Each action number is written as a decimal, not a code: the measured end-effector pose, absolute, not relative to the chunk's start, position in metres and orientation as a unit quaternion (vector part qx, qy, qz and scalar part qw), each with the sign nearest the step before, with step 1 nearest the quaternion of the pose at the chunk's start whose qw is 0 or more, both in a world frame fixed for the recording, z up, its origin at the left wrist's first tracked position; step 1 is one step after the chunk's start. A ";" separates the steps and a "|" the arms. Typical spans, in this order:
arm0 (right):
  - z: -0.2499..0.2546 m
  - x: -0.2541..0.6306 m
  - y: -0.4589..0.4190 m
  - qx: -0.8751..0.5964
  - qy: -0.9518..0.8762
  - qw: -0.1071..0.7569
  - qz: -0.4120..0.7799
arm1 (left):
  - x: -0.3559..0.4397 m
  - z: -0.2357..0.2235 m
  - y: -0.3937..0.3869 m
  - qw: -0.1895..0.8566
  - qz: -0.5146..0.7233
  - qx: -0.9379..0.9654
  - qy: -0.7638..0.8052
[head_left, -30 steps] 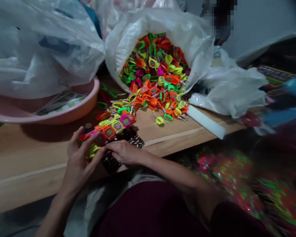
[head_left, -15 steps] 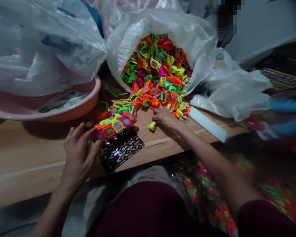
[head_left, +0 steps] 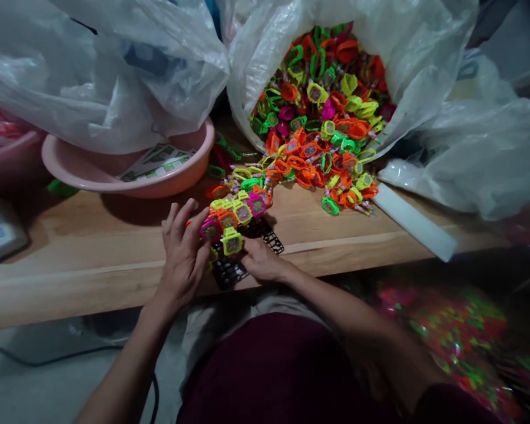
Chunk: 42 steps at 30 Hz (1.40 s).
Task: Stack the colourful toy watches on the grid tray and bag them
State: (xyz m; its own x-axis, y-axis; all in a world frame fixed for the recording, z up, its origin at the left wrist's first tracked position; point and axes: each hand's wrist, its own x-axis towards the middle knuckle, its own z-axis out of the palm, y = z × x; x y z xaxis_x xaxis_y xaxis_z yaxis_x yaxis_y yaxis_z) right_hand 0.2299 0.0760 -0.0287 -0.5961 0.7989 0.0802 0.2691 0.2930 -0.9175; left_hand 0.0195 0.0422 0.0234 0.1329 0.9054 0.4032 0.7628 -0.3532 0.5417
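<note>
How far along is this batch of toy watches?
Early, it looks. Done: a small bunch of toy watches sits gathered on the black plastic rack. In hand: the left hand is against that bunch, and the right hand is at the rack. Left: the big heap in the white sack, spilling onto the table.

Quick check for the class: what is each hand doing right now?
Left hand: partly open, against a pink toy watch.
Right hand: curled on a black plastic grid; grip cannot be told.
</note>
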 end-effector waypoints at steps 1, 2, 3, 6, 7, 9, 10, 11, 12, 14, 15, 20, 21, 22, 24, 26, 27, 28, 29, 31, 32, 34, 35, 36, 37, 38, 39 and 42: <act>-0.031 0.230 0.077 -0.351 -0.771 0.266 0.461 | 0.019 0.023 0.042 0.107 0.348 0.745 0.559; -0.034 0.230 0.077 -0.344 -0.786 0.260 0.443 | 0.020 0.023 0.042 0.112 0.346 0.744 0.561; -0.036 0.231 0.077 -0.331 -0.801 0.258 0.427 | 0.020 0.022 0.041 0.114 0.344 0.742 0.563; -0.042 0.227 0.076 -0.296 -0.838 0.253 0.382 | 0.022 0.024 0.042 0.100 0.341 0.743 0.568; -0.043 0.224 0.075 -0.294 -0.848 0.243 0.369 | 0.022 0.025 0.042 0.093 0.338 0.747 0.565; -0.041 0.217 0.074 -0.302 -0.859 0.215 0.353 | 0.022 0.026 0.043 0.086 0.321 0.767 0.548; -0.038 0.216 0.074 -0.305 -0.861 0.206 0.351 | 0.021 0.027 0.044 0.084 0.311 0.779 0.538; -0.034 0.217 0.076 -0.300 -0.863 0.203 0.353 | 0.019 0.027 0.044 0.082 0.302 0.788 0.530; -0.028 0.221 0.079 -0.287 -0.863 0.206 0.361 | 0.017 0.027 0.044 0.077 0.297 0.793 0.527; -0.014 0.238 0.090 -0.260 -0.860 0.218 0.381 | 0.010 0.026 0.043 0.063 0.307 0.787 0.532; -0.007 0.249 0.098 -0.262 -0.856 0.222 0.386 | 0.006 0.026 0.042 0.056 0.318 0.780 0.537; 0.008 0.300 0.164 -0.432 -0.840 0.207 0.254 | -0.004 0.027 0.039 0.062 0.336 0.750 0.567; 0.006 0.304 0.178 -0.455 -0.839 0.204 0.217 | -0.004 0.028 0.040 0.067 0.326 0.747 0.575; 0.004 0.306 0.191 -0.467 -0.840 0.202 0.189 | -0.003 0.029 0.040 0.070 0.318 0.744 0.583; -0.003 0.307 0.207 -0.474 -0.843 0.194 0.161 | 0.000 0.031 0.042 0.073 0.311 0.739 0.593; -0.008 0.310 0.208 -0.470 -0.848 0.190 0.155 | 0.002 0.032 0.043 0.077 0.310 0.737 0.595; -0.010 0.313 0.204 -0.463 -0.850 0.195 0.158 | 0.003 0.033 0.043 0.079 0.306 0.739 0.595; -0.011 0.317 0.197 -0.453 -0.851 0.206 0.166 | 0.004 0.033 0.042 0.081 0.302 0.740 0.596; -0.012 0.322 0.188 -0.442 -0.849 0.226 0.182 | 0.005 0.034 0.041 0.083 0.298 0.740 0.597; -0.013 0.330 0.167 -0.427 -0.826 0.283 0.234 | 0.007 0.035 0.039 0.086 0.293 0.735 0.605; -0.013 0.332 0.156 -0.424 -0.807 0.312 0.268 | 0.008 0.036 0.038 0.088 0.294 0.732 0.608; -0.013 0.327 0.133 -0.419 -0.764 0.356 0.339 | 0.009 0.038 0.036 0.090 0.298 0.728 0.611; -0.013 0.319 0.122 -0.411 -0.746 0.368 0.374 | 0.009 0.039 0.036 0.092 0.299 0.728 0.611; -0.012 0.308 0.111 -0.399 -0.733 0.373 0.407 | 0.010 0.040 0.035 0.093 0.297 0.729 0.610; -0.012 0.294 0.102 -0.384 -0.724 0.371 0.436 | 0.010 0.041 0.035 0.093 0.293 0.731 0.609; -0.012 0.279 0.094 -0.368 -0.719 0.368 0.460 | 0.010 0.041 0.035 0.091 0.288 0.735 0.607; -0.013 0.264 0.088 -0.356 -0.719 0.359 0.478 | 0.010 0.042 0.035 0.089 0.282 0.739 0.605; -0.019 0.226 0.083 -0.347 -0.730 0.337 0.483 | 0.009 0.040 0.036 0.079 0.269 0.748 0.602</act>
